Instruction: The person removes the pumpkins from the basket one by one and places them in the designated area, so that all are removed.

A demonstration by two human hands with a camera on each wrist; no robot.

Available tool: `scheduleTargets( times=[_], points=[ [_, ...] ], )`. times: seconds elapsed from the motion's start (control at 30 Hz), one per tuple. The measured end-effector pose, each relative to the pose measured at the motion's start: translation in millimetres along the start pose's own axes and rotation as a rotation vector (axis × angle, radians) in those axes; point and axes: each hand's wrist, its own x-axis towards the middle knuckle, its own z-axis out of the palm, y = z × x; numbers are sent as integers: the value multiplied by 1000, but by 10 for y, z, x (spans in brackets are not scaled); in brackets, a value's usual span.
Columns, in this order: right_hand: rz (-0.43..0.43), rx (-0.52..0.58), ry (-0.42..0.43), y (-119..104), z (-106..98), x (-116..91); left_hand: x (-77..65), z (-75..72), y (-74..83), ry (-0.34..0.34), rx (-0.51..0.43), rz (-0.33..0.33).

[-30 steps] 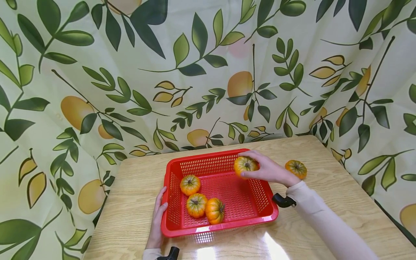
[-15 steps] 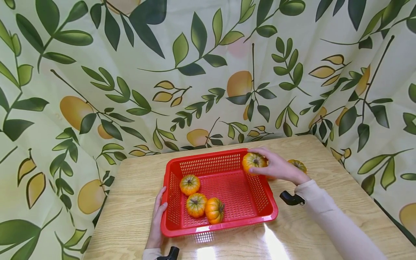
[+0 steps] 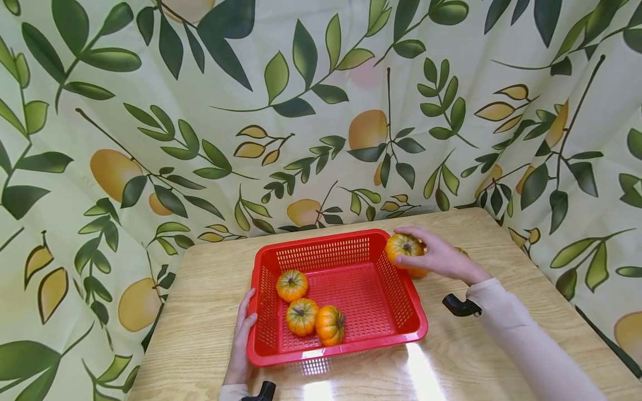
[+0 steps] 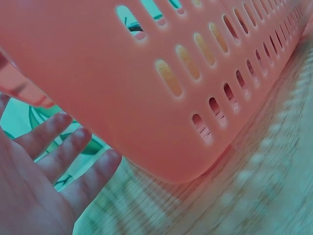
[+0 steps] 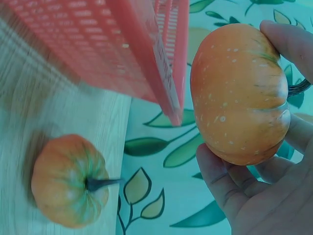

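Observation:
My right hand (image 3: 436, 256) holds a small orange pumpkin (image 3: 403, 249) at the right rim of the red basket (image 3: 346, 352). In the right wrist view, its fingers and thumb grip the pumpkin (image 5: 239, 95) from the stem side, apart from the basket wall. Several other pumpkins, among them one in front (image 3: 330, 325), sit in the left half of the basket. My left hand (image 3: 242, 340) is at the basket's left side; in the left wrist view its fingers (image 4: 73, 144) are extended and spread against the basket's edge.
Another pumpkin (image 5: 71, 181) stands on the wooden table (image 3: 200, 289), right of the basket. The head view shows only a bit of a pumpkin (image 3: 462, 252) behind the right hand, and an orange patch below the held one. A leaf-patterned cloth (image 3: 321, 122) hangs behind.
My right hand has carried the pumpkin rightward, from above the basket's inside to its right rim. The left hand and the pumpkins in the basket have stayed put.

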Motion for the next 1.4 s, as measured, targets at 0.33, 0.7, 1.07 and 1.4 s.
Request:
scheduleTargets(
  times=[0.33,0.7,1.07,1.4],
  points=[
    [-14,-98,36,95,-123,-55,3,13,6,12,1,-6],
    [-5,-121,57,120,-225,-157,-8,26,8,33,5,-30],
    [33,-110,84,219,-287,-231,-15,20,3,27,6,-15],
    [75,-114,111,279,-373,-286,-13,24,18,31,-4,-31]
  ],
)
